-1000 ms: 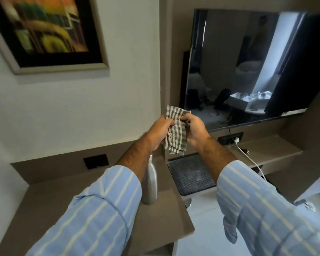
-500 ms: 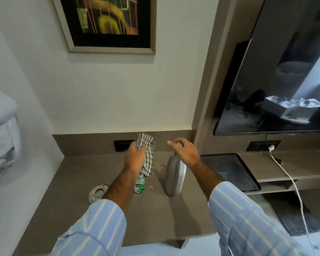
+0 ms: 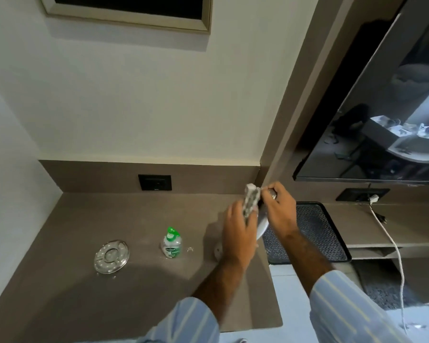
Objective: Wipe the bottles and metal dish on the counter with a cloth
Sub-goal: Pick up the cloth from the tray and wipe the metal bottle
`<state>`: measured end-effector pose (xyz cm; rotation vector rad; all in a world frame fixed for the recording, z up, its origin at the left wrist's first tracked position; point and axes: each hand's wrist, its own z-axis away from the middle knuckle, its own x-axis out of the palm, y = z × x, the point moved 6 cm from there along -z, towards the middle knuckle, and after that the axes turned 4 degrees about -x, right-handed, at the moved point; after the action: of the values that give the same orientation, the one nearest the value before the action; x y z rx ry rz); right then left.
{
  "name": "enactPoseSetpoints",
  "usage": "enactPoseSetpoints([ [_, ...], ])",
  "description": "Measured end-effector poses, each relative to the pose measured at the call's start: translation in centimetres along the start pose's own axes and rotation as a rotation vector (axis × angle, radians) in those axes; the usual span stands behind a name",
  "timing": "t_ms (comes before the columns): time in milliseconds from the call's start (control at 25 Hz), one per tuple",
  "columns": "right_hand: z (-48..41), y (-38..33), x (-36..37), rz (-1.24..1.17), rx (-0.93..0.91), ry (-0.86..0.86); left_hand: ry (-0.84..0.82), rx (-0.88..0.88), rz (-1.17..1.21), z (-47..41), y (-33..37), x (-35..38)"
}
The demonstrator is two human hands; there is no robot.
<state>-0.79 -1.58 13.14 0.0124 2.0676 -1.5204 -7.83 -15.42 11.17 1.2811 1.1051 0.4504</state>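
My right hand (image 3: pixel 279 210) grips the top of a steel bottle (image 3: pixel 262 224), which is tilted and mostly hidden behind both hands. My left hand (image 3: pixel 239 233) presses a checked cloth (image 3: pixel 251 199) against the bottle's side. A small clear bottle with a green cap (image 3: pixel 172 243) stands upright on the brown counter (image 3: pixel 109 293), left of my hands. Farther left a round metal dish (image 3: pixel 111 256) lies flat on the counter.
A black patterned tray (image 3: pixel 317 226) lies right of the counter on a lower shelf. A white cable (image 3: pixel 391 243) hangs from a wall socket (image 3: pixel 363 194) under the television (image 3: pixel 382 120). Another black socket (image 3: pixel 155 182) sits in the backsplash.
The view dropped and swung left. My left hand carried the cloth from above the small bottle to the steel bottle, which my right hand has tilted.
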Motion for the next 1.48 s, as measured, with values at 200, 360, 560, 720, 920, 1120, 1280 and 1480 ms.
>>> enactPoseSetpoints([
  [200,-1.8,1.8,-1.1,-0.072,0.071,0.031,-0.042,-0.111,-0.155,2.6,-4.5,2.1],
  [360,-2.0,3.1,-1.7,-0.078,0.063,0.057,-0.055,-0.278,-0.118,-2.3,-4.2,2.1],
  [560,-2.0,2.6,-1.3,-0.054,0.004,0.043,-0.108,0.04,0.056,-0.3,0.8,3.9],
  [720,-1.2,2.7,-1.6,-0.085,-0.02,0.04,-0.103,-0.289,-0.051,-1.8,-5.0,1.8],
  [920,0.0,0.9,-0.4,-0.097,-0.118,0.045,-0.209,-0.247,0.293,-4.2,0.5,3.0],
  [1120,0.5,0.8,-0.5,-0.101,-0.147,0.054,-0.094,-0.266,0.047,-1.2,-4.6,0.6],
  [1280,1.1,0.1,0.3,-0.082,-0.202,0.031,-0.165,-0.385,0.023,-3.8,-4.2,1.0],
  [1480,0.4,0.0,1.0,-0.067,-0.198,0.039,-0.04,-0.247,0.319,-0.2,-1.7,0.7],
])
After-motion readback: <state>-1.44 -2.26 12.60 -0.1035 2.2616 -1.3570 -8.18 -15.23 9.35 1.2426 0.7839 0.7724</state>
